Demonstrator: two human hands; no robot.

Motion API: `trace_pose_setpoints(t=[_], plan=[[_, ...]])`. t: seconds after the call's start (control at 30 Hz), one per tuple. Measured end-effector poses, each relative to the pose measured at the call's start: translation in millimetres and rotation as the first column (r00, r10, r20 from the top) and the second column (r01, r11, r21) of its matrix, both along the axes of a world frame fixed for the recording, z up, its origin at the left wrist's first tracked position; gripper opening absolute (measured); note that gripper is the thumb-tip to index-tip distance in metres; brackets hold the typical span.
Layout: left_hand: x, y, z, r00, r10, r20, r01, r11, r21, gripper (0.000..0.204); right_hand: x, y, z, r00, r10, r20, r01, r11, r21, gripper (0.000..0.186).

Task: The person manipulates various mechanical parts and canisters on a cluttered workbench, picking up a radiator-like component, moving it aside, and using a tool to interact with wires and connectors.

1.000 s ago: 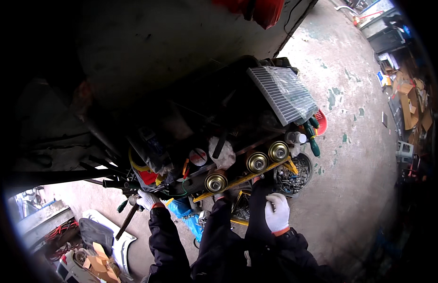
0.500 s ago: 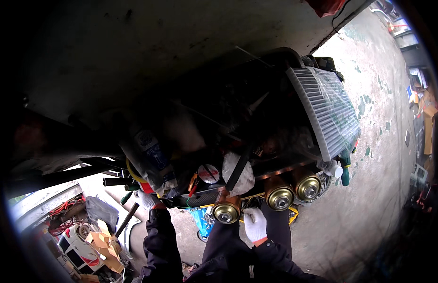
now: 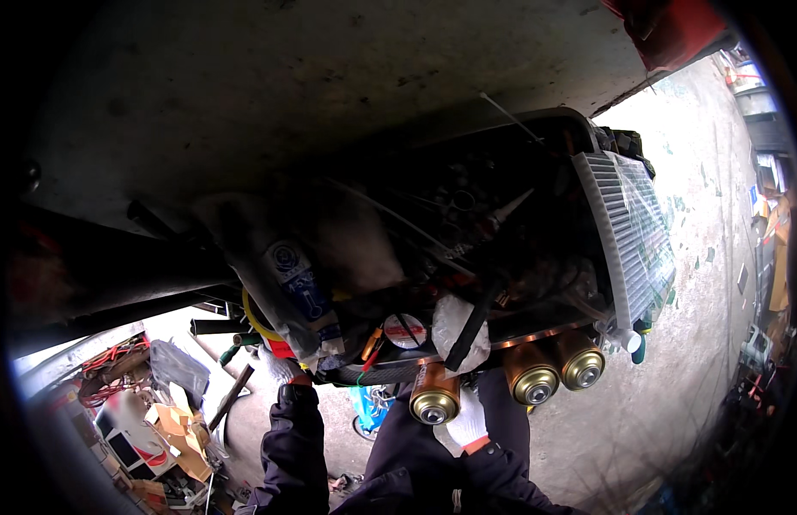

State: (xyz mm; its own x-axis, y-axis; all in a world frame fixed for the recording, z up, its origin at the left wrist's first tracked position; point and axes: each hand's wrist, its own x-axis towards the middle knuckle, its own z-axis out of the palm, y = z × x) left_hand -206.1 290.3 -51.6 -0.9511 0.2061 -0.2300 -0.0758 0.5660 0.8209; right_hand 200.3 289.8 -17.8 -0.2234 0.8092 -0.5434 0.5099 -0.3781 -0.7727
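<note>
A dark, cluttered tool tray stretches across in front of me. My left hand, in a white knit glove, is against its left end, beside a yellow ring and a plastic pouch; its fingers are mostly hidden. My right hand, gloved too, reaches up under the front edge, just right of a bronze spray can; the tray hides its fingertips. Two more spray cans, one in the middle and another at the right, also stick out from that edge, bases toward me.
A pleated filter in clear wrap stands at the tray's right end. On the tray lie a round tin, an orange-handled tool and a white plastic bag. Overhead hangs a pale panel. Cardboard lies at lower left.
My right hand has gone from below the front edge, where it showed whole, to up under it. The tray and its contents appear shifted right and lower in the view.
</note>
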Motion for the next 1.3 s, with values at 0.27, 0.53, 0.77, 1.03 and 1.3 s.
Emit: trace_pose_setpoints(t=[0.27,0.53,0.77,1.03,1.3], plan=[[14.9,22.2,23.0,0.996,0.047,-0.082,-0.056,0.992,-0.114,0.033,5.6,58.3,87.5,0.855,0.513,-0.076,-0.518,0.84,-0.16,0.032],[23.3,31.7,21.8,0.95,0.31,0.043,-0.307,0.9,0.309,0.032,50.7,181.2,229.3,0.532,0.742,-0.409,-0.772,0.623,0.126,0.031],[26.4,38.3,42.9,0.942,0.33,0.06,-0.333,0.897,0.29,0.031,26.4,372.7,239.5,0.751,0.532,0.392,-0.66,0.625,0.417,0.023],[24.9,36.0,15.6,0.902,0.361,0.237,-0.424,0.846,0.324,0.034,12.6,459.9,167.5,0.243,0.479,0.843,-0.929,0.366,0.06,0.04],[14.3,13.4,5.4,0.891,0.249,0.381,-0.36,0.897,0.256,0.034,-15.2,453.0,154.7,0.277,0.45,0.849,-0.961,0.125,0.247,0.031]])
